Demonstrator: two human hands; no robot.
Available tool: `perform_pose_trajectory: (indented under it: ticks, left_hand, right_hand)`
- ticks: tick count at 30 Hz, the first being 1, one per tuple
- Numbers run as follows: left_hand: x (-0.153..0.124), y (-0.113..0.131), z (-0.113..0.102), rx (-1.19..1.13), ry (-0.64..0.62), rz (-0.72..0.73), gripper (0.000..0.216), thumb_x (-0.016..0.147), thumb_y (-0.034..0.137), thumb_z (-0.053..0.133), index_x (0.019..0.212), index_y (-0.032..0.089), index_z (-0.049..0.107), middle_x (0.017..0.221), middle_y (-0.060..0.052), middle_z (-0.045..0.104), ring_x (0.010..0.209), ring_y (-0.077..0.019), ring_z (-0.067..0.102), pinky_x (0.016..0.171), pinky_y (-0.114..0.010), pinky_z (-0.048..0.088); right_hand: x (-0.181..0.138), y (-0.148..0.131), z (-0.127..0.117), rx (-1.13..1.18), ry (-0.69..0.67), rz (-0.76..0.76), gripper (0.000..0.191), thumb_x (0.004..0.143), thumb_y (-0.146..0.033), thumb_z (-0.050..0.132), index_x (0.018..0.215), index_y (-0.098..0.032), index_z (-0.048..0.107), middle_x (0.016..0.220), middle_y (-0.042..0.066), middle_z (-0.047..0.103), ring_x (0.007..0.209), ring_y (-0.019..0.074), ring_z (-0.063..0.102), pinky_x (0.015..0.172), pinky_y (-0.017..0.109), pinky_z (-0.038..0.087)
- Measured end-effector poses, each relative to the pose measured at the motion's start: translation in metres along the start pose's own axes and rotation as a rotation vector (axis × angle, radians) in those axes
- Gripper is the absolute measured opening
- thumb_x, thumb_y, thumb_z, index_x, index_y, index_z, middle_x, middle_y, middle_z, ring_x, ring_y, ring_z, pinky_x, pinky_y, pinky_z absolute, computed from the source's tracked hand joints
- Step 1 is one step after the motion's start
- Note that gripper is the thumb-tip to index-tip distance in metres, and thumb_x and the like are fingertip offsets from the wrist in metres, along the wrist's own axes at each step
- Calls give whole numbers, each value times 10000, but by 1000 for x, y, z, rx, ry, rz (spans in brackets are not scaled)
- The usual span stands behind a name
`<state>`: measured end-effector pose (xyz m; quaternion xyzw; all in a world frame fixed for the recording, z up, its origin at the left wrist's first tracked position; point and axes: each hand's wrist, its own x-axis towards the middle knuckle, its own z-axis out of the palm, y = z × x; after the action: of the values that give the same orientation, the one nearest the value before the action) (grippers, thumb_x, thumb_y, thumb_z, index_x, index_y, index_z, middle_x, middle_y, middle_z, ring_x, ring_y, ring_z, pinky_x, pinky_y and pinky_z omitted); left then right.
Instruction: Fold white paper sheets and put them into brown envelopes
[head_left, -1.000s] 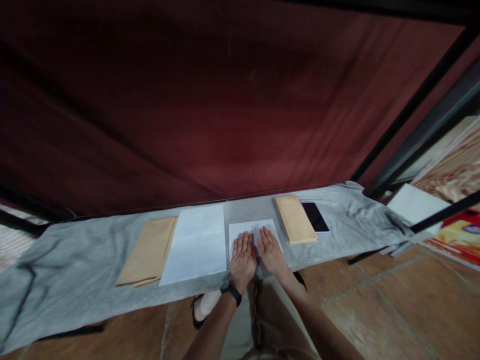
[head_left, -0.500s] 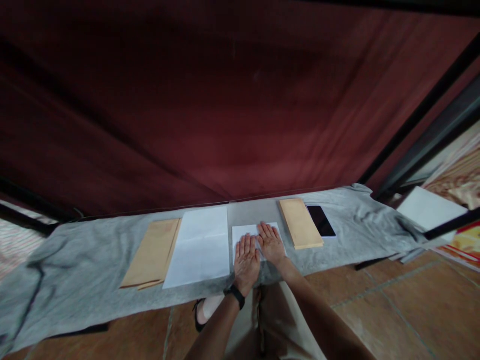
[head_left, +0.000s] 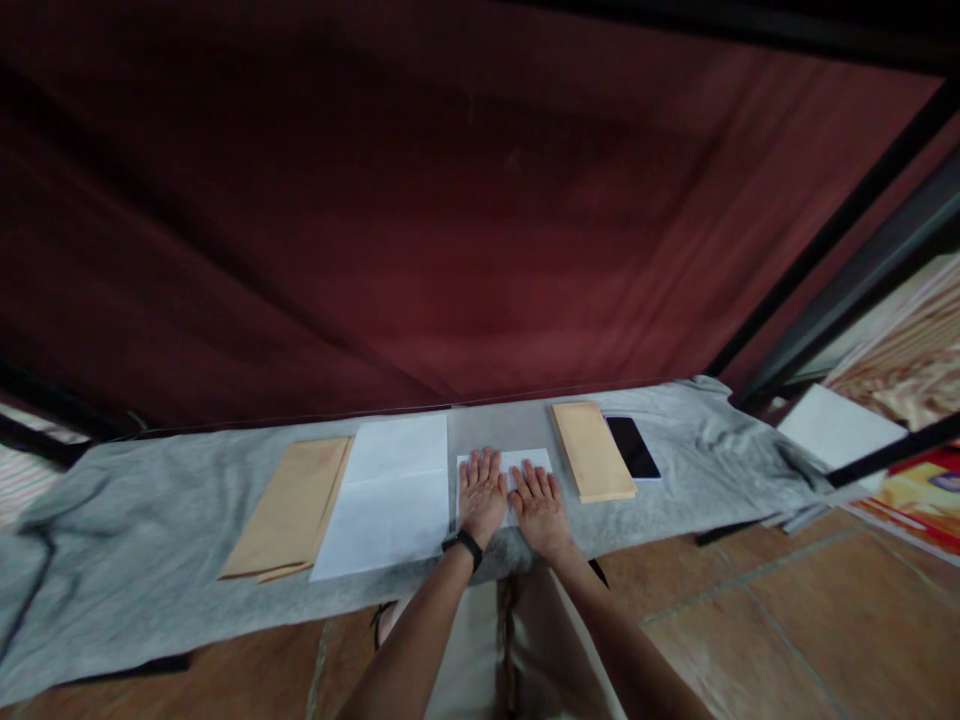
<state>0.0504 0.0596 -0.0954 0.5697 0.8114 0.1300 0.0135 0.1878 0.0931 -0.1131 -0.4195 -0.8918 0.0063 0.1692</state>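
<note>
A folded sheet of white paper (head_left: 502, 463) lies on the grey cloth, partly covered by both hands. My left hand (head_left: 482, 492), with a black band on its wrist, rests flat on the paper's left half, fingers stretched out. On the right half, my right hand (head_left: 538, 503) lies flat with its fingers a little apart. To the left is a larger stack of white paper (head_left: 390, 490). Right of the hands sits a stack of brown envelopes (head_left: 592, 450).
More brown envelopes (head_left: 289, 505) lie at the left of the white stack. A dark phone (head_left: 634, 447) is beside the right envelopes. The grey cloth (head_left: 135, 540) covers a narrow bench against a dark red panel (head_left: 480, 250). A white box (head_left: 840, 430) stands at the far right.
My left hand has moved up and outward over the paper, and my right hand has slid slightly down, so they lie side by side. The view has shifted a little.
</note>
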Motion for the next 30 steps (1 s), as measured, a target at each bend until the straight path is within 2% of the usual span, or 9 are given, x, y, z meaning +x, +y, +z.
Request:
perform_pose_trajectory:
  ticks: [6, 12, 19, 23, 27, 30]
  left_hand:
    - [-1, 1, -3, -7, 20, -72, 569, 980, 253, 330, 1533, 122, 359, 1616, -114, 319, 1527, -265, 181, 1245, -472, 147]
    - [-17, 0, -6, 35, 67, -115, 580, 984, 261, 303, 1512, 27, 358, 1600, -187, 318, 1515, -257, 225, 1242, -441, 165]
    - [-45, -7, 2, -6, 147, -97, 589, 981, 275, 319, 1520, 39, 344, 1604, -184, 302, 1513, -253, 228, 1236, -458, 212]
    - [-59, -9, 4, -40, 184, -78, 587, 986, 290, 334, 1516, 40, 352, 1593, -189, 328, 1502, -264, 260, 1226, -467, 252]
    - [-73, -9, 5, -70, 226, -64, 587, 976, 282, 358, 1513, 44, 357, 1588, -195, 344, 1498, -277, 272, 1220, -488, 263]
    - [-80, -8, 8, -136, 224, -94, 590, 948, 245, 389, 1495, 26, 373, 1584, -215, 344, 1495, -292, 276, 1216, -491, 270]
  right_hand:
    - [-14, -1, 2, -33, 82, 44, 527, 1020, -370, 429, 1516, -192, 420, 1586, 158, 352, 1440, 321, 372, 1157, 494, 273]
    - [-26, 1, 7, -43, 170, 52, 554, 1018, -336, 418, 1514, -89, 397, 1570, 215, 359, 1439, 319, 372, 1161, 478, 284]
    - [-37, 3, 10, -27, 261, 63, 553, 1026, -349, 398, 1505, -73, 400, 1554, 224, 383, 1420, 327, 399, 1144, 496, 321]
    - [-46, 4, 8, -9, 262, 63, 574, 1030, -345, 372, 1530, -62, 350, 1555, 226, 377, 1420, 330, 397, 1138, 509, 328]
    - [-56, 6, 4, -9, 233, 80, 591, 1035, -384, 348, 1515, -39, 371, 1543, 235, 393, 1406, 336, 416, 1132, 508, 334]
    - [-64, 8, 3, 12, 229, 92, 614, 1036, -412, 337, 1528, -45, 348, 1545, 231, 390, 1408, 339, 412, 1131, 521, 335]
